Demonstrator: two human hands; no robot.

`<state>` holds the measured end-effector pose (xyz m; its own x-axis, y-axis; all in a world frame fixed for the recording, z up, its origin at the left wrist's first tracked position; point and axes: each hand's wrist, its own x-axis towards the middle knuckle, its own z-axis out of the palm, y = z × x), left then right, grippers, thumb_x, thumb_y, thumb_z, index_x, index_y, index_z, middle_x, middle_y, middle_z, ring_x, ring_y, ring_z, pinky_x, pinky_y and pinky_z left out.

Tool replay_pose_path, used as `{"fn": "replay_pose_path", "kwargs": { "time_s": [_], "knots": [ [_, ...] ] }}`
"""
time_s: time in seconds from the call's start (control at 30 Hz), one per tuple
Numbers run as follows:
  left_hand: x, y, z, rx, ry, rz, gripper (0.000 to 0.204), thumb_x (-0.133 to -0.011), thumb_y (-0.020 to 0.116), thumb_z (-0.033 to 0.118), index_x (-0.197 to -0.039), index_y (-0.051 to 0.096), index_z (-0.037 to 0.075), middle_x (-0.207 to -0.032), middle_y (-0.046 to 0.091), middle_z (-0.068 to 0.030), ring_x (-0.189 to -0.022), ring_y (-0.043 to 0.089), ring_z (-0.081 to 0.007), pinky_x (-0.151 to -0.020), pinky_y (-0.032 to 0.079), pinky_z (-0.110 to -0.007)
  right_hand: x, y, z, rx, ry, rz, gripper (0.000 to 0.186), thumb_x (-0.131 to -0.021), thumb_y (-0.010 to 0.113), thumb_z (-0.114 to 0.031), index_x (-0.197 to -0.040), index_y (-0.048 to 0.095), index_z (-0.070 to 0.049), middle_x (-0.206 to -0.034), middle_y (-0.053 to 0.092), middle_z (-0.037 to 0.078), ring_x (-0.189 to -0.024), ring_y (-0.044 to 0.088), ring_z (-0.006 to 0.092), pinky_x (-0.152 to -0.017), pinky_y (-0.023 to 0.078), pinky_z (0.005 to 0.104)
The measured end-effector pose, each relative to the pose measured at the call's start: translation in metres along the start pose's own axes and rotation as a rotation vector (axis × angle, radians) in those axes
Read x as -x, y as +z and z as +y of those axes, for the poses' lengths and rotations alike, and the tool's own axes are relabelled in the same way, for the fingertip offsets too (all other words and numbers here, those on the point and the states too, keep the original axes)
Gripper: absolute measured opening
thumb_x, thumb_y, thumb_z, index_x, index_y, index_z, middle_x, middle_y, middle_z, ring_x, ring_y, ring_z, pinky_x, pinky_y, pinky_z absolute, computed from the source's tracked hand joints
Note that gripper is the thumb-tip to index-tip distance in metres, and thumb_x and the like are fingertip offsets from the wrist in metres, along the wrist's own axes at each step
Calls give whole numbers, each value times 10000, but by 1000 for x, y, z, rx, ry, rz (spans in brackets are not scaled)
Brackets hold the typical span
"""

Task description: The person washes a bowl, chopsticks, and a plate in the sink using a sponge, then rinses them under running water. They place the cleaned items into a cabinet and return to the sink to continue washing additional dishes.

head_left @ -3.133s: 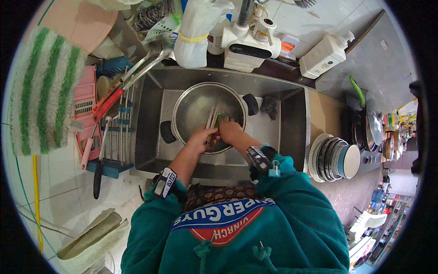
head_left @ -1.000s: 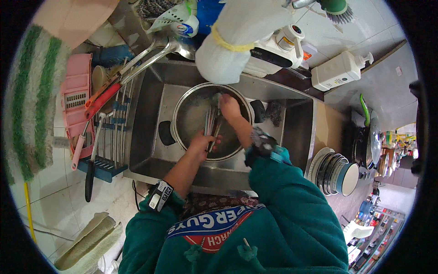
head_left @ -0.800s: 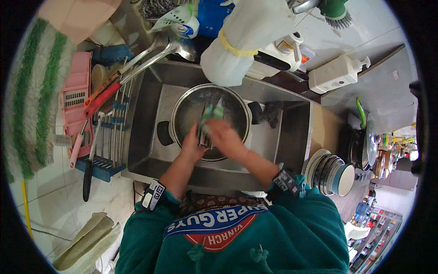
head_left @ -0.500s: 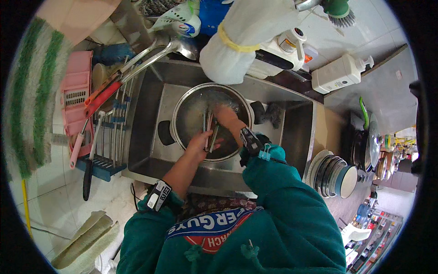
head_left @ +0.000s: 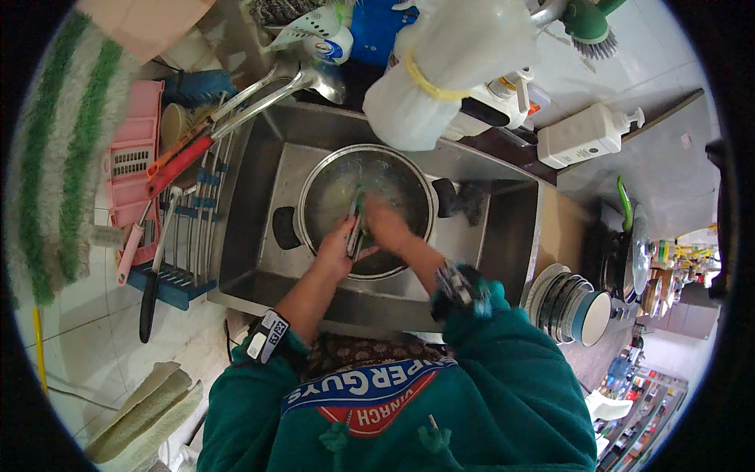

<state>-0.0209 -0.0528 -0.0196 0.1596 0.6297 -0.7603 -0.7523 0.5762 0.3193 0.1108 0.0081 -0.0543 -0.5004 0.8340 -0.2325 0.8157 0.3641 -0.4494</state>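
Note:
A steel pot with two black handles sits in the sink, cloudy water inside. My left hand is closed on a bundle of thin sticks, like chopsticks, angled over the pot's middle. My right hand, smeared by motion, is closed against the upper part of the bundle with a green scrubber at its fingers, partly hidden. Dark crumpled material lies in the sink to the pot's right.
A drying rack with long-handled utensils and a pink grater stands left. Behind are a white-wrapped faucet part, a green brush and a pump bottle. Stacked bowls and black pans stand right.
My right hand has repeatedly shifted up and down along the bundle and is now lower and blurred. My left hand still holds the sticks. The view has tilted and shifted somewhat.

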Motion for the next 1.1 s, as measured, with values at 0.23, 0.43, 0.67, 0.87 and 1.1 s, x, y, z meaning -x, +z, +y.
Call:
{"fn": "replay_pose_path", "kwargs": {
  "time_s": [0.23,0.43,0.67,0.87,1.1],
  "knots": [
    [-1,-1,1,-314,-21,-81,360,-855,558,188,-1163,434,48,-955,610,-112,-931,597,-249,-680,517,-403,-46,-36,30,-378,392,196,209,-842,468,-125,-983,576,-14,-963,584,209,-881,569,370,-730,458,429],
    [0,-4,3,150,19,-179,474,-896,455,434,-1209,461,78,-1194,525,-98,-1048,536,-264,-859,454,-426,54,-39,-44,-370,-302,253,394,-822,539,-153,-1190,484,-23,-1186,518,185,-1133,454,359,-961,366,427],
    [-6,1,-5,-14,1,-61,483,-900,444,457,-1157,494,51,-1064,553,-122,-909,581,-292,-727,512,-472,-41,3,13,-280,208,-35,357,-867,463,-224,-1140,497,3,-1094,538,257,-995,523,419,-843,436,428],
    [5,-3,1,24,50,-224,518,-920,402,431,-1236,422,20,-1144,511,-179,-996,554,-352,-842,471,-504,-16,-43,2,-496,219,188,298,-852,511,-196,-1089,527,-15,-993,577,220,-933,539,410,-801,443,454],
    [-2,-2,1,184,66,-161,492,-903,435,441,-1200,465,49,-1130,551,-111,-1025,544,-270,-841,449,-518,45,-17,-41,-235,-199,139,444,-850,501,-197,-1251,401,-34,-1272,433,190,-1216,374,325,-1008,305,415]
  ]
}}
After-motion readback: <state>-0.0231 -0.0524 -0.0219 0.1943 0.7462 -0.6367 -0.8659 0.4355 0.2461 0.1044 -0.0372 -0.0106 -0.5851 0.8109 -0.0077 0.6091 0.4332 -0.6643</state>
